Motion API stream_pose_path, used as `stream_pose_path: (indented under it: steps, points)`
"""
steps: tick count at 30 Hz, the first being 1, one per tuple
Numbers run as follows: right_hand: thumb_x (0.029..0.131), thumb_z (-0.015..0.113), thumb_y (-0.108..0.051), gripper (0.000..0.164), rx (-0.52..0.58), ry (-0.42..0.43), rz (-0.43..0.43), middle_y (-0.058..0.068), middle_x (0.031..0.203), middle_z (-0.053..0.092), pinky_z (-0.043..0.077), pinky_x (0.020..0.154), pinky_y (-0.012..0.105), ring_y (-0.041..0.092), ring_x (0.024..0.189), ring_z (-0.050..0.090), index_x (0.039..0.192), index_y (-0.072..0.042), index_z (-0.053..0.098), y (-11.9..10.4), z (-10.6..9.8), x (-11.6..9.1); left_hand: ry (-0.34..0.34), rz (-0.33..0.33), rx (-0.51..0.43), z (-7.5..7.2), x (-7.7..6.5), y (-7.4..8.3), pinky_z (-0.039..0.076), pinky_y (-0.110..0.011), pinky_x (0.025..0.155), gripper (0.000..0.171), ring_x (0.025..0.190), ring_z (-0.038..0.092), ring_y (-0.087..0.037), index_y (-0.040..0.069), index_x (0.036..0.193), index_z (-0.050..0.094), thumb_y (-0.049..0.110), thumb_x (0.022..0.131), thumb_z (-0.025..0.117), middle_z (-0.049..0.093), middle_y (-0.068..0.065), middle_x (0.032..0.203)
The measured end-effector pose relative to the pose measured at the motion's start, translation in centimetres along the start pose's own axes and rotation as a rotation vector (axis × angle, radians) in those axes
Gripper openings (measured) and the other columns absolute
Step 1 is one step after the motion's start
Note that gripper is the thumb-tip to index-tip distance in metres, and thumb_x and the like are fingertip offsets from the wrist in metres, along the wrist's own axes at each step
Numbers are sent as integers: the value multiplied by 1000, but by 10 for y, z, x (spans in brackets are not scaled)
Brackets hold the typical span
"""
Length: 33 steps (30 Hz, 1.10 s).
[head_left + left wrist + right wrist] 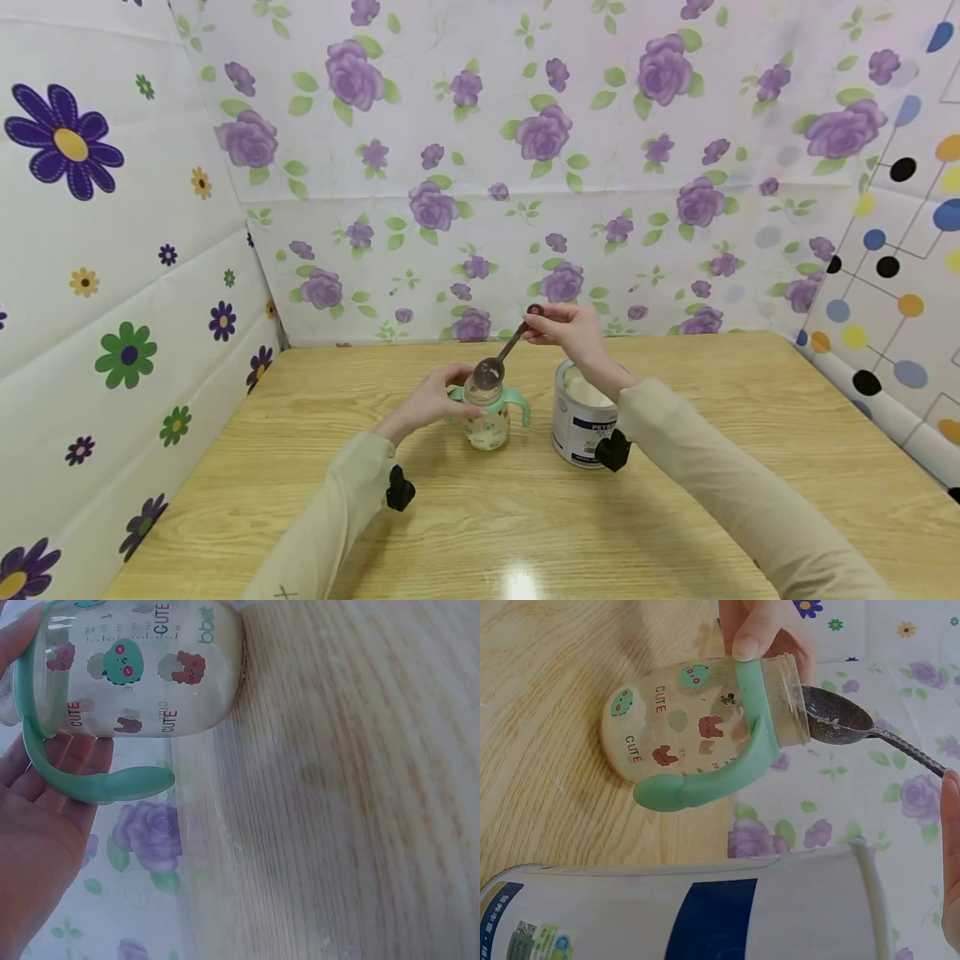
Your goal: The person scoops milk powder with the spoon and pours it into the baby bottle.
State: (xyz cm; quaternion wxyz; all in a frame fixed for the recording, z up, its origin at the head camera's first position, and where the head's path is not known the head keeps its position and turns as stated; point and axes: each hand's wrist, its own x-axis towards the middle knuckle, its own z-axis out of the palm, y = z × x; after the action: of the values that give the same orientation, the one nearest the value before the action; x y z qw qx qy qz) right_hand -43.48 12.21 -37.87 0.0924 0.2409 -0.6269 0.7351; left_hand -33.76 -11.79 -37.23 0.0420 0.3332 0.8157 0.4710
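Note:
A clear baby bottle (pixel 487 432) with mint-green handles (pixel 727 784) and cartoon prints stands upright and uncapped on the table. My left hand (pixel 429 402) holds it near the neck, thumb in front and fingers behind. In my right hand (pixel 573 335), the end of a dark spoon (pixel 513 342) is pinched between thumb and fingers. The spoon slants down to the left, its bowl (pixel 836 716) at the bottle's mouth, with pale specks on it. Whitish contents lie low in the bottle. Right of the bottle, under my right wrist, stands a can (pixel 577 429) of pale powder (pixel 583 387).
The wooden table (pixel 480 517) reaches back to a flowered cloth wall (pixel 480 150). Patterned cloth also hangs at the left and right sides. The open can stands close beside the bottle's right handle.

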Motion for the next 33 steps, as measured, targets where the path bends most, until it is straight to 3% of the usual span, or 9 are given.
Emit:
stream_pose_path:
  steps: [5,13,20,26,30,33]
  points:
    - [63,56,-9,24,46,25,-13,21,74,50,38,52,36,33,61,47,84,1,54,-9,-1,-2,-20,27,0,-1,3,-8,31,-30,65,52,83,38,-14,17,101,40,26,55,62,43,0,91]
    - [64,55,-8,26,74,48,-57,22,75,50,38,53,37,34,61,47,87,5,51,-13,-7,-2,-31,15,-4,-2,-4,11,31,-32,64,51,83,37,-19,13,102,39,23,58,61,42,-9,92]
    - [64,55,-7,26,93,66,-69,22,75,50,37,53,37,35,61,47,87,5,51,-21,-14,-3,-30,-27,60,-1,0,2,31,-32,65,56,86,36,-16,21,104,36,30,54,62,41,-2,94]
    - [64,54,-5,26,133,101,-72,23,75,49,37,54,38,36,62,46,88,7,50,-24,-29,-2,-34,36,55,-3,3,1,30,-34,67,63,87,33,-17,16,108,33,26,54,63,38,-2,99]
    - [65,54,-5,26,118,118,-91,23,76,50,37,54,38,35,63,46,88,5,51,-27,-42,-2,-9,67,38,-5,1,23,28,-32,71,60,89,32,-20,14,107,32,18,56,63,35,-2,102]
    - [65,54,-5,25,111,132,-79,21,75,50,37,54,37,34,62,47,88,4,51,-44,-45,-8,17,67,42,-6,0,42,26,-32,73,57,90,32,-20,16,105,33,15,56,63,35,-1,102]
